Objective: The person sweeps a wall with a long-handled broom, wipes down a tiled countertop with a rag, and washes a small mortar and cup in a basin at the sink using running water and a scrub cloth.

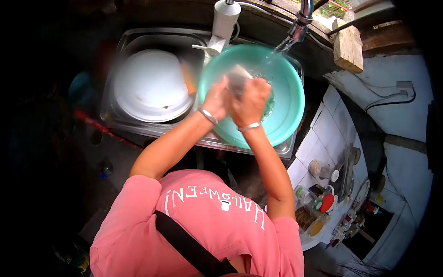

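Note:
Both hands are together over a mint-green basin point(295, 99) that has some water in it. My right hand point(251, 101) is closed around a blurred object point(237, 82), dark grey on its lower part and whitish at the top; its kind cannot be made out. Against the left side of the same object presses my left hand point(216, 98), its fingers bent and partly smeared by motion. Water runs from the metal tap point(299, 31) into the basin behind my hands.
Left of the basin, a large white lid or plate point(147, 85) lies over the steel sink point(134, 34), beside an orange item point(188, 79). A white water fixture point(225, 23) stands behind. Jars point(323, 170) and containers crowd the tiled counter point(330, 124) at right.

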Demonstrator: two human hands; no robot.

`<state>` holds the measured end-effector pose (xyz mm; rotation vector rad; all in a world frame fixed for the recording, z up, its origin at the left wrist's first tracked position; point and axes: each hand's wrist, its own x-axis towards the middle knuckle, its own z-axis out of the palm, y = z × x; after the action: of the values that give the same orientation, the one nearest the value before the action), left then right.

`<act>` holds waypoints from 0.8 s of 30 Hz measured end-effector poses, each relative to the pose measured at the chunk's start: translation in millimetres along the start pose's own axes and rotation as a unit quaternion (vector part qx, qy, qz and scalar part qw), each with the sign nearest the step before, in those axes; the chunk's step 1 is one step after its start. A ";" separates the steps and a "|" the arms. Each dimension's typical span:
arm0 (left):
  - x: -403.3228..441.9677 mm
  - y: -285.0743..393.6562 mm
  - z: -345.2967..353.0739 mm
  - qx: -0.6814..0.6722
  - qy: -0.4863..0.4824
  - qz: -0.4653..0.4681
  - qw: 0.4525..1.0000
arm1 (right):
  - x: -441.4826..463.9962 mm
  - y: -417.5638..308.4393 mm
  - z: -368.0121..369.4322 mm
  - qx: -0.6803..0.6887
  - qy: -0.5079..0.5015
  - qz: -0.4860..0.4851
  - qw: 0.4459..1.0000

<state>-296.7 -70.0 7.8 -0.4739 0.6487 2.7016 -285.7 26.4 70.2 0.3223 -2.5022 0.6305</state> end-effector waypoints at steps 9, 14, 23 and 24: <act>-2.1 5.3 13.7 -0.094 0.132 -0.015 0.987 | -35.3 68.6 32.2 0.079 0.065 0.116 0.988; 1.8 1.2 12.6 -0.131 0.082 0.011 0.988 | -38.4 69.7 37.5 0.185 0.045 0.221 0.957; 39.5 -32.4 -69.8 -0.164 -0.167 -0.029 0.972 | -28.5 21.7 21.7 0.022 -0.004 0.049 0.999; 20.7 -25.4 -30.6 -0.128 -0.064 -0.037 0.989 | -32.7 31.0 24.7 0.036 0.001 0.055 0.998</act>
<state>-298.2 -58.5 -35.5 -0.3718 0.2457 2.7287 -280.2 44.0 22.1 0.2105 -2.5137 0.7664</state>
